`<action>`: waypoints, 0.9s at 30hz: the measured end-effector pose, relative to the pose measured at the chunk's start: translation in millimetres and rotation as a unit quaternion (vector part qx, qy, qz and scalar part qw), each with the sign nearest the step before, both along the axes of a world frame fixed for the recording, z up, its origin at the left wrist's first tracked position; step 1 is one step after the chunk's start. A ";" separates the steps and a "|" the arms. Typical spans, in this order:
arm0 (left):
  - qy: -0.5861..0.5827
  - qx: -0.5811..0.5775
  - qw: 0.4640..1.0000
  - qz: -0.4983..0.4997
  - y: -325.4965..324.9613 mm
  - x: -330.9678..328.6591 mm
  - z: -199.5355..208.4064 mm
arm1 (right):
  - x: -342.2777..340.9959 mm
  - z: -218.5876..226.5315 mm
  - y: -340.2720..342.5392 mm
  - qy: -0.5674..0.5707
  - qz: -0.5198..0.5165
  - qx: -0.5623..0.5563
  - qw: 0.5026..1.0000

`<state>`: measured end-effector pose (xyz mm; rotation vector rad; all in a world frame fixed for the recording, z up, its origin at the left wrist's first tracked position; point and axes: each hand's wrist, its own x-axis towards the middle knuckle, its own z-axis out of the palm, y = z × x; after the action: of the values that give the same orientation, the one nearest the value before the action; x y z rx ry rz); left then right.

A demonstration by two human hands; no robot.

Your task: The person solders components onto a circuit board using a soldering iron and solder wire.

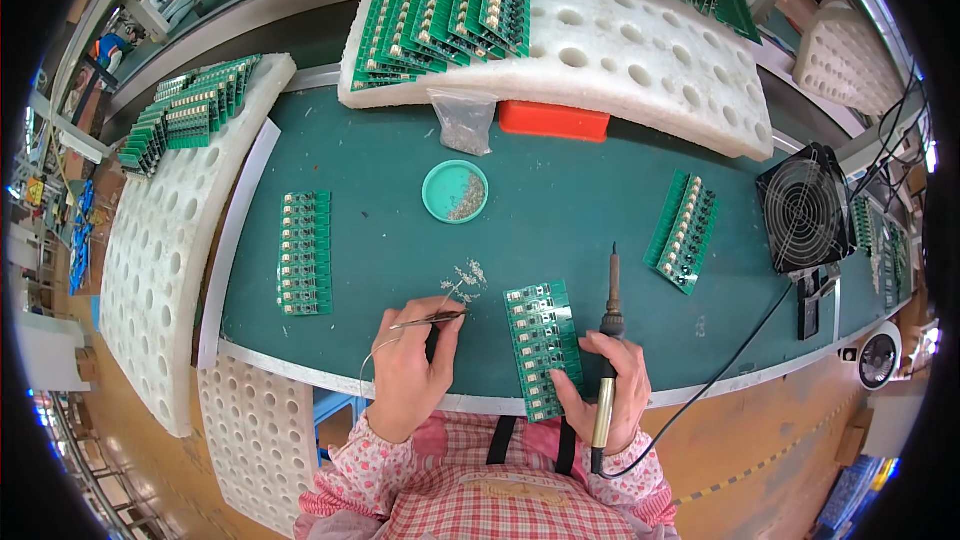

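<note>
My left hand (405,380) is closed on a pair of tweezers (425,319), and a thin silvery solder wire (368,360) runs through the same fingers. Just beyond its fingertips lies a loose heap of tiny clear parts (468,278). My right hand (622,390) grips a soldering iron (611,320), its tip pointing away from me. The thumb of that hand rests on the edge of a green circuit board (540,345) with a row of white parts. Farther off, a round teal dish (430,202) holds more tiny parts.
Separate board panels lie at left (304,260) and right (683,232). White foam racks (640,65) hold upright boards behind and left. A plastic bag (464,122) and red box (553,122) sit at the back. A black fan (803,208) stands right; the iron's cord (720,377) crosses the bench edge.
</note>
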<state>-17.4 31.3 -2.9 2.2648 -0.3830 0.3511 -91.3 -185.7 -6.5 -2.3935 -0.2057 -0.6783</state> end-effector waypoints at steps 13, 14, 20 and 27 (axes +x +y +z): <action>0.054 -0.040 0.998 0.014 0.2 -2.4 0.9 | -1.0 -1.7 0.5 0.005 -0.010 0.002 1.000; 0.050 -0.046 0.998 0.010 0.6 -2.4 0.3 | -1.1 -1.3 0.8 0.007 -0.011 0.001 1.000; 0.037 -0.025 0.999 -0.003 1.4 0.4 0.3 | 0.8 -2.0 0.2 -0.007 -0.007 -0.004 1.000; 0.017 -0.005 1.000 -0.003 0.9 2.1 -0.7 | 0.7 -1.0 0.3 -0.005 -0.009 0.008 1.000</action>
<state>-15.3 32.2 -3.6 2.2563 -0.3696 0.3098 -90.6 -185.4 -7.5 -2.3802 -0.1833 -0.6984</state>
